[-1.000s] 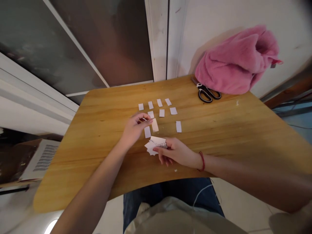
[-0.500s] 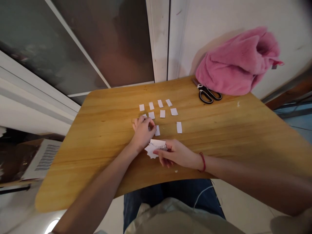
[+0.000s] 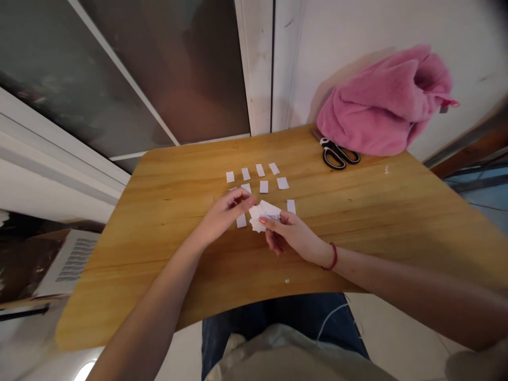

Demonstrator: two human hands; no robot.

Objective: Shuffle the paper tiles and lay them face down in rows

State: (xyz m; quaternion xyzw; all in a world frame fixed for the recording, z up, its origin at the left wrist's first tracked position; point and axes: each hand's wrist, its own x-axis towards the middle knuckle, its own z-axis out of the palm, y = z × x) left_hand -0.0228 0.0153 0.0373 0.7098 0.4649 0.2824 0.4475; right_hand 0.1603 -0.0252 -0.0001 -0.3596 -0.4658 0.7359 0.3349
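Observation:
My right hand (image 3: 291, 233) grips a loose, fanned bundle of small white paper slips (image 3: 262, 218), thumb on top; faint dark marks show on one slip. Close against the bundle's left edge is my left hand (image 3: 226, 211), its thumb and forefinger pinched together; whether a slip is between them I cannot make out. One paper slip (image 3: 241, 220) lies on the wooden table just below the left fingers. Beyond the hands, other slips lie in loose rows, such as one slip (image 3: 264, 187) in the middle row. A slip (image 3: 291, 206) lies just past my right hand.
Black-handled scissors (image 3: 335, 154) lie at the back right, blades partly under a pink plush cloth item (image 3: 381, 106) against the wall. Glass-paneled doors (image 3: 166, 69) border the table's (image 3: 159, 227) back. A cardboard box (image 3: 65, 262) stands to the left, below the tabletop.
My right hand has moved the bundle up and away from me. My left hand has drawn back slightly from the laid slips, uncovering one, and its fingertips now meet the bundle's edge.

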